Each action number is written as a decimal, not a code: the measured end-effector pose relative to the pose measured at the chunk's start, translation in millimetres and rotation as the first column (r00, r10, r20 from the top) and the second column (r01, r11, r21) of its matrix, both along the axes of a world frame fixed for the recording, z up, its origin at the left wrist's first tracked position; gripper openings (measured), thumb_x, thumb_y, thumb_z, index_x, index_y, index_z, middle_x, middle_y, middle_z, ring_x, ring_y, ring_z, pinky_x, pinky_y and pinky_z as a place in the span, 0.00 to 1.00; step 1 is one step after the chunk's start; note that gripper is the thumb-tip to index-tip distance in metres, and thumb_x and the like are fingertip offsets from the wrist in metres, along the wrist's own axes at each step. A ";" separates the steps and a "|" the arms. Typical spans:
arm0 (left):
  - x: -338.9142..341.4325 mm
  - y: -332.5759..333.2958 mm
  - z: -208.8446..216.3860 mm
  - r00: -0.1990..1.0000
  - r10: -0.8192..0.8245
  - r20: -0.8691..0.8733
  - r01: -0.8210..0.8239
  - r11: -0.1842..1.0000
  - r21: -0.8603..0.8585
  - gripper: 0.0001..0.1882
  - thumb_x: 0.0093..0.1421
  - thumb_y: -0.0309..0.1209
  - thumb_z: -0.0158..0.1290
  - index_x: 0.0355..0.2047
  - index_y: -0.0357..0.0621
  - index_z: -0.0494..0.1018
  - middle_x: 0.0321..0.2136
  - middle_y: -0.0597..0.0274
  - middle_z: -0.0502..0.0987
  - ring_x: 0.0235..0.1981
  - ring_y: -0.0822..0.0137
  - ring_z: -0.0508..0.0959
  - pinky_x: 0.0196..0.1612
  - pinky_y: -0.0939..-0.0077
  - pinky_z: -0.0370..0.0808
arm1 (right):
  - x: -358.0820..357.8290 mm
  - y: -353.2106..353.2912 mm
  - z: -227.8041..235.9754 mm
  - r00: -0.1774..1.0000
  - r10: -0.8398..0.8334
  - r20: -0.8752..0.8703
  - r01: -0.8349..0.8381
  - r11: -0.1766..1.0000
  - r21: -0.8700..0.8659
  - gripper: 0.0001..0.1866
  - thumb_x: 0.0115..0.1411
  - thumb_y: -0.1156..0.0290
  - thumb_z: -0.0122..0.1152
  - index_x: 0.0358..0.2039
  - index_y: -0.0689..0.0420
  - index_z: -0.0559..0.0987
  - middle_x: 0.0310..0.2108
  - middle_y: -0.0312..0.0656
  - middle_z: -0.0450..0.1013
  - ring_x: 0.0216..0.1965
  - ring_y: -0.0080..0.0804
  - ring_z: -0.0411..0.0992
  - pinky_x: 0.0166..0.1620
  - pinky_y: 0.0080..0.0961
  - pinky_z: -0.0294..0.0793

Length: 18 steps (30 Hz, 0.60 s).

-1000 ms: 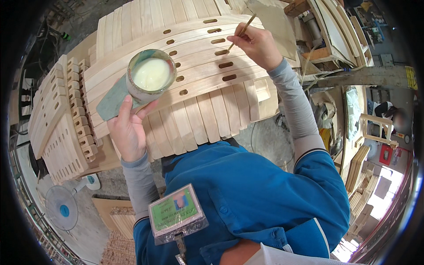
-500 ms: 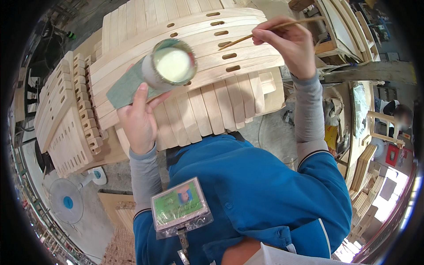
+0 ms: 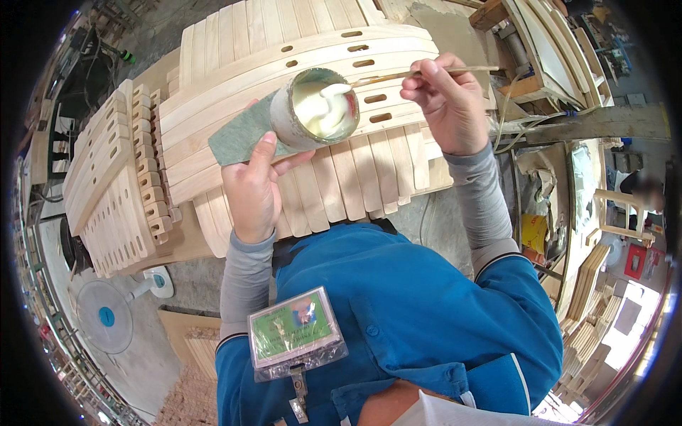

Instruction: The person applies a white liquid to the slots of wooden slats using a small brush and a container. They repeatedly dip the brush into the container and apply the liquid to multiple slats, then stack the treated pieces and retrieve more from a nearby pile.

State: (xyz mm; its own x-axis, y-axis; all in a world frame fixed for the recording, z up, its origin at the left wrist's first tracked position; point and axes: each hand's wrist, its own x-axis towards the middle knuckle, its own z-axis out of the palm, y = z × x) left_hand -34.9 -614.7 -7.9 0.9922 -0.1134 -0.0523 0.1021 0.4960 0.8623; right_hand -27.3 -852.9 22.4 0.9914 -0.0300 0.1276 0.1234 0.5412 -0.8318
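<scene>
Clock refs from view ctr.

Stick (image 3: 398,75): slim, lt. brown, approx. level, at 1 o'clock. Tip, coated in white, sits at the cup's mouth, toward the mouth's 1-2 o'clock; free end points to 3 o'clock. R hand (image 3: 455,106), betw. 1 and 2 o'clock: grip pinches stick betw. thumb and fingers.

Cup (image 3: 284,124), approx. 12 o'clock: round, pale, stained wall; rough, crusted rim; mouth tilted toward camera. Inner wall greenish in upper part, red patch at its 3 o'clock. Contents: thick white paste (image 3: 328,126), glossy, w/ raised curl running down from stick tip; qty. not readable.

Green board (image 3: 245,135), flat, worn, adjoins cup at cup's 8 o'clock; cannot tell if fixed to it. L hand (image 3: 252,195), approx. 9-10 o'clock: grip closed on green board, thumb on near face, fingers partly hidden behind.

Slotted slats (image 3: 227,103), pale wood, oval slots, lie side by side at 11-12 o'clock, beyond cup, over plain slats (image 3: 323,184). Slotted stack (image 3: 106,177) at 9 o'clock, same worktop (image 3: 177,248).
</scene>
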 end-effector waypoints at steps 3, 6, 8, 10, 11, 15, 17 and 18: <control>2.4 -8.4 -9.3 0.995 -0.076 -0.057 0.073 0.996 -0.053 0.19 0.59 0.23 0.40 0.51 0.32 0.58 0.43 0.52 0.69 0.39 0.60 0.74 0.36 0.60 0.79 | 3.6 -7.5 -16.8 0.993 0.018 -0.114 -0.018 1.000 -0.001 0.03 0.56 0.75 0.54 0.27 0.60 0.73 0.30 0.45 0.73 0.30 0.29 0.73 0.37 0.25 0.75; 4.4 -11.5 -19.0 0.986 -0.128 -0.108 0.119 0.989 -0.089 0.16 0.58 0.22 0.41 0.48 0.32 0.61 0.42 0.53 0.70 0.39 0.61 0.75 0.36 0.59 0.79 | 6.3 -7.5 -24.6 0.977 0.011 -0.211 -0.008 1.000 0.015 0.02 0.55 0.76 0.55 0.28 0.60 0.73 0.30 0.43 0.73 0.30 0.28 0.72 0.37 0.23 0.74; 6.0 -10.2 -21.7 0.984 -0.125 -0.123 0.111 0.987 -0.114 0.15 0.58 0.22 0.41 0.47 0.33 0.62 0.41 0.54 0.71 0.38 0.60 0.75 0.36 0.58 0.79 | 10.0 -15.8 -31.7 0.977 -0.002 -0.212 0.002 1.000 0.003 0.02 0.55 0.76 0.55 0.28 0.60 0.73 0.30 0.43 0.73 0.30 0.28 0.72 0.38 0.23 0.74; 8.4 0.6 -23.0 0.988 -0.078 -0.134 0.060 0.989 -0.138 0.14 0.58 0.22 0.41 0.45 0.34 0.64 0.41 0.55 0.71 0.38 0.60 0.75 0.37 0.57 0.78 | 12.3 -22.5 -31.7 0.982 -0.151 -0.113 0.136 0.982 -0.135 0.04 0.54 0.75 0.56 0.27 0.62 0.72 0.26 0.44 0.73 0.26 0.28 0.73 0.34 0.22 0.76; 9.6 6.9 -23.1 0.990 -0.036 -0.134 0.020 0.993 -0.120 0.14 0.58 0.22 0.41 0.45 0.34 0.64 0.41 0.55 0.71 0.38 0.61 0.75 0.37 0.56 0.78 | 14.3 -28.7 -30.3 0.974 -0.224 -0.040 0.207 0.945 -0.252 0.05 0.54 0.75 0.57 0.27 0.63 0.72 0.25 0.45 0.73 0.25 0.28 0.73 0.32 0.22 0.76; 14.5 36.6 -24.8 0.986 0.083 -0.143 -0.089 0.995 -0.035 0.14 0.58 0.23 0.42 0.46 0.34 0.64 0.41 0.55 0.71 0.38 0.61 0.75 0.38 0.56 0.78 | 22.6 -42.0 -36.8 0.964 -0.241 0.115 0.261 0.753 -0.604 0.08 0.53 0.74 0.59 0.26 0.65 0.71 0.22 0.43 0.72 0.23 0.27 0.73 0.28 0.20 0.77; 13.7 43.7 -25.7 0.984 0.104 -0.147 -0.107 0.994 -0.015 0.15 0.58 0.23 0.42 0.46 0.34 0.64 0.41 0.55 0.71 0.39 0.61 0.74 0.38 0.55 0.78 | 27.7 -37.8 -43.3 0.968 -0.223 0.114 0.242 0.712 -0.659 0.08 0.53 0.73 0.59 0.25 0.65 0.71 0.21 0.41 0.72 0.23 0.24 0.73 0.28 0.17 0.75; 13.0 45.4 -26.0 0.984 0.100 -0.147 -0.104 0.994 -0.021 0.15 0.58 0.23 0.41 0.46 0.34 0.64 0.41 0.55 0.71 0.40 0.61 0.74 0.38 0.55 0.78 | 30.9 -34.2 -49.5 0.975 -0.194 0.112 0.217 0.699 -0.681 0.08 0.53 0.73 0.59 0.25 0.64 0.71 0.21 0.40 0.73 0.23 0.23 0.73 0.28 0.16 0.74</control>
